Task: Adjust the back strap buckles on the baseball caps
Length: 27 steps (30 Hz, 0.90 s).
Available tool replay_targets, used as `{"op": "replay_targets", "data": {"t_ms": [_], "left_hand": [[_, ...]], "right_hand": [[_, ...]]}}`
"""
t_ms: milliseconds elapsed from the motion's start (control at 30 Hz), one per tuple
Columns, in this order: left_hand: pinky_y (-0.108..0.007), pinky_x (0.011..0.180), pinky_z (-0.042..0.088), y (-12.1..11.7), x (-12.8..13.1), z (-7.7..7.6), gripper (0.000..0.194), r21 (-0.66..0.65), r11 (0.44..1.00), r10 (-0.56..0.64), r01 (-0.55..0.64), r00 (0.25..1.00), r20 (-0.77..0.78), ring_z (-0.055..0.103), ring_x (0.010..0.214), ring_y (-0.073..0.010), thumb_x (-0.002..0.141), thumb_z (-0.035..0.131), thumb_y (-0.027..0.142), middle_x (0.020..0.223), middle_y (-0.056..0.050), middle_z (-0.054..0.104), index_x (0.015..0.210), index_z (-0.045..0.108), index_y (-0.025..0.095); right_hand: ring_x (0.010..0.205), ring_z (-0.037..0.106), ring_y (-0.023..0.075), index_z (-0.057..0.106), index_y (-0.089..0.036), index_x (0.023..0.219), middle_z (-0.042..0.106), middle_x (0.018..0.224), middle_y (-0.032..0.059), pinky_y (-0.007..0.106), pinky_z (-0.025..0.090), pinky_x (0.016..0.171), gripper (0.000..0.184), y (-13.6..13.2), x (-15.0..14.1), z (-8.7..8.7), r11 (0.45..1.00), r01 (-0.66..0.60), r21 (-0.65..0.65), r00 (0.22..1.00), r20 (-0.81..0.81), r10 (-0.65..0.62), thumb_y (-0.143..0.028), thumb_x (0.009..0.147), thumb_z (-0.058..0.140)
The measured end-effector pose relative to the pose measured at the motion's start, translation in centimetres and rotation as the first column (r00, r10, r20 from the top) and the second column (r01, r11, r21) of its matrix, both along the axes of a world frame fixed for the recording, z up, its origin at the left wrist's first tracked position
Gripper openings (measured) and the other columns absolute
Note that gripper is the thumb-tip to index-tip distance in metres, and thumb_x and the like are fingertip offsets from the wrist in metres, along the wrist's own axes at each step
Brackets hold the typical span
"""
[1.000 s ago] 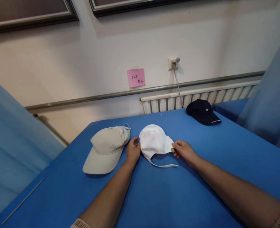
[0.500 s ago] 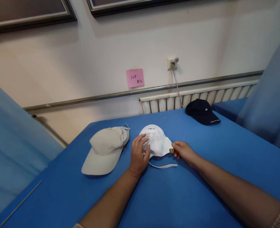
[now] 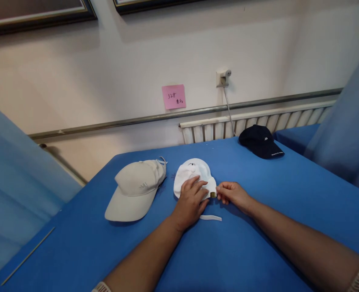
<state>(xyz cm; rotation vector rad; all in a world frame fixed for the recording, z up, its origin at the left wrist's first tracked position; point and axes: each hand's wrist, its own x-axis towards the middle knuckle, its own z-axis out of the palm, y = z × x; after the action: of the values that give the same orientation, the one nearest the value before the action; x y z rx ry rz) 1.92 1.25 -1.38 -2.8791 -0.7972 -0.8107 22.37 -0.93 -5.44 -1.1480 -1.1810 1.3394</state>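
White cap [image 3: 185, 172], partly hidden under wide-spread left hand [image 3: 190, 203], edge pinched by right hand [image 3: 234, 195]

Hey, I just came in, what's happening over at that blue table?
A person has both bare hands at a white fabric cap lying on the blue-covered table. The left hand is spread over the cap, while the right hand pinches its edge beside a small brass-coloured buckle. The cap's loose white strap lies towards the person. A beige cap with a long brim sits to the left, and a dark navy cap rests at the far right.
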Motion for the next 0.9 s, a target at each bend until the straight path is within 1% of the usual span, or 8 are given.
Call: {"op": "replay_targets", "data": {"t_ms": [300,500,600,667,733,800,833,900], "left_hand": [[-0.05,0.109,0.03,0.0,0.1,-0.2,0.021,0.018,1.0,0.009,-0.008,0.999,-0.039,0.039,0.135,-0.0279,0.086,0.053,0.012,0.127,-0.006,0.062,0.103,0.063,0.021],[-0.048,0.11,0.027,0.4,0.0,-0.6,0.02,-0.018,0.999,0.035,-0.036,0.999,-0.02,0.043,0.131,-0.0253,0.086,0.053,0.011,0.121,-0.004,0.066,0.1,0.064,0.021],[-0.048,0.11,0.027,0.5,0.0,-0.6,0.021,-0.029,0.999,0.024,-0.024,1.0,-0.011,0.044,0.13,-0.0249,0.086,0.053,0.011,0.12,-0.004,0.066,0.099,0.065,0.022],[-0.048,0.11,0.027,0.4,0.0,-0.6,0.021,-0.037,0.999,0.012,-0.012,1.0,0.0,0.044,0.13,-0.0249,0.087,0.052,0.011,0.119,-0.004,0.067,0.1,0.066,0.022],[-0.048,0.11,0.027,0.4,-0.1,-0.6,0.022,-0.042,0.999,0.002,-0.001,1.0,0.018,0.044,0.13,-0.0246,0.088,0.052,0.011,0.119,-0.004,0.067,0.1,0.066,0.023],[-0.048,0.11,0.027,0.3,0.0,-0.6,0.023,-0.045,0.999,-0.012,0.014,0.999,0.034,0.044,0.13,-0.0242,0.088,0.051,0.01,0.118,-0.003,0.067,0.1,0.065,0.023],[-0.047,0.109,0.028,0.3,0.0,-0.6,0.023,-0.044,0.999,-0.025,0.026,0.999,0.04,0.045,0.129,-0.024,0.088,0.05,0.009,0.119,-0.003,0.067,0.099,0.065,0.022],[-0.047,0.109,0.028,0.0,0.1,-0.5,0.022,-0.039,0.998,-0.055,0.057,0.997,0.048,0.046,0.128,-0.024,0.088,0.05,0.009,0.119,-0.003,0.067,0.098,0.064,0.021]], "right_hand": [[0.045,0.05,0.0078,0.059,-0.017,0.067,0.063,0.06,-0.0016,0.021,0.035,0.045,0.036,0.0,-0.1,0.1,0.999,-0.038,0.009,0.998,0.055,0.038,-0.052,0.069,0.068],[0.047,0.048,0.008,0.057,-0.018,0.071,0.061,0.063,-0.0016,0.021,0.037,0.045,0.034,0.2,-0.4,-1.0,0.998,-0.049,0.039,0.995,0.094,0.045,-0.051,0.072,0.066],[0.051,0.05,0.0088,0.059,-0.019,0.082,0.062,0.072,-0.0016,0.023,0.04,0.049,0.028,0.3,-0.5,-1.8,0.993,0.01,0.118,0.994,0.105,-0.023,-0.044,0.072,0.066],[0.051,0.048,0.0093,0.06,-0.02,0.091,0.059,0.068,-0.0037,0.023,0.04,0.05,0.025,0.2,-0.5,-2.2,0.986,0.035,0.165,0.984,0.164,-0.062,-0.037,0.073,0.066],[0.052,0.048,0.0099,0.06,-0.02,0.1,0.055,0.064,-0.0055,0.023,0.04,0.051,0.027,0.1,-0.4,-2.3,0.979,-0.001,0.204,0.972,0.228,-0.047,-0.029,0.075,0.064],[0.058,0.051,0.0099,0.058,-0.021,0.108,0.059,0.078,-0.0023,0.023,0.043,0.055,0.032,-0.1,-0.5,-2.2,0.963,-0.059,0.265,0.968,0.251,-0.01,-0.022,0.076,0.062],[0.062,0.054,0.0095,0.057,-0.022,0.111,0.061,0.093,0.0007,0.024,0.046,0.058,0.035,-0.2,-0.5,-2.1,0.95,-0.084,0.302,0.967,0.256,0.004,-0.02,0.076,0.061],[0.069,0.056,0.0089,0.055,-0.024,0.117,0.055,0.12,0.0046,0.025,0.049,0.065,0.042,-0.4,-0.7,-1.9,0.922,-0.137,0.363,0.955,0.296,0.025,-0.015,0.076,0.059]]}}
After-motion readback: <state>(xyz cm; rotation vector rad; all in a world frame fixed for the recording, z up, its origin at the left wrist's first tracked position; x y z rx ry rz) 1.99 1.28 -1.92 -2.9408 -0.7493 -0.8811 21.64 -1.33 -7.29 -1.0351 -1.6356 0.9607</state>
